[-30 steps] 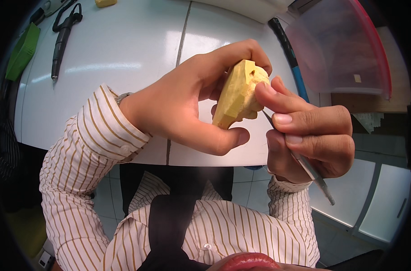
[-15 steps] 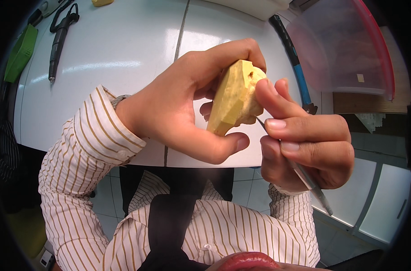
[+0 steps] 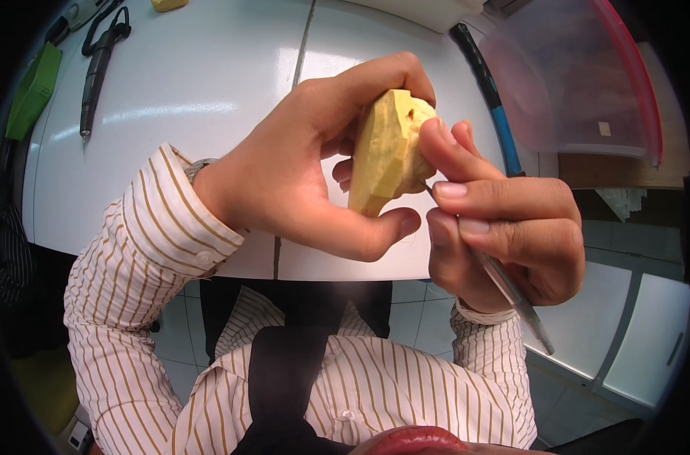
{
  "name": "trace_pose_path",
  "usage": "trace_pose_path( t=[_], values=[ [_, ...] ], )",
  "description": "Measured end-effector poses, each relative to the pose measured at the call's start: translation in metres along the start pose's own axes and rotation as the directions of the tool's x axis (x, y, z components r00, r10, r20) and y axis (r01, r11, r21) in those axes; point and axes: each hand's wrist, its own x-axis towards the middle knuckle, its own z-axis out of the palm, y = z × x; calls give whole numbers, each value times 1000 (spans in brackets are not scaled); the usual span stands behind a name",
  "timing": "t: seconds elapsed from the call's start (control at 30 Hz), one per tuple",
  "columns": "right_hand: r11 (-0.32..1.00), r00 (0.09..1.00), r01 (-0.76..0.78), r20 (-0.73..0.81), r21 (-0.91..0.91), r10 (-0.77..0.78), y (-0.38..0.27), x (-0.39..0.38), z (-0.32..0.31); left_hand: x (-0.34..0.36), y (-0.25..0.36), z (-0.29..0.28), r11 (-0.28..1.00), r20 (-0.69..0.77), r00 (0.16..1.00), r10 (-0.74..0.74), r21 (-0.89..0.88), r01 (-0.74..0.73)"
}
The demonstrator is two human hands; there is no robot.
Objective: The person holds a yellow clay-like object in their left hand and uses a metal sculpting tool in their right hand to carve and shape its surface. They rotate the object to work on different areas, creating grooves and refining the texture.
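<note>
1. A white table [image 3: 193, 61] is spreading across the far side.
2. The left hand [image 3: 284, 171] is gripping the yellow block [image 3: 379, 155].
3. The right hand [image 3: 519, 231] is pinching the slim tool [image 3: 508, 284].
4. The yellow block is being held above the table, its rough side facing right.
5. The slim tool is pointing its tip at the block's near right edge.
</note>
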Motion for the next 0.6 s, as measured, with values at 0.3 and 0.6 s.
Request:
trace_pose_path(
  t=[0.3,0.6],
  values=[
    [1000,1000,-22,-22,4,22,-2,-1,3,-2,0,1,999,-2,1000,-12,-37,12],
    [999,999,-34,8,-4,34,-2,0,2,-3,-2,-1,1000,-11,1000,1,15,0]
  ],
)
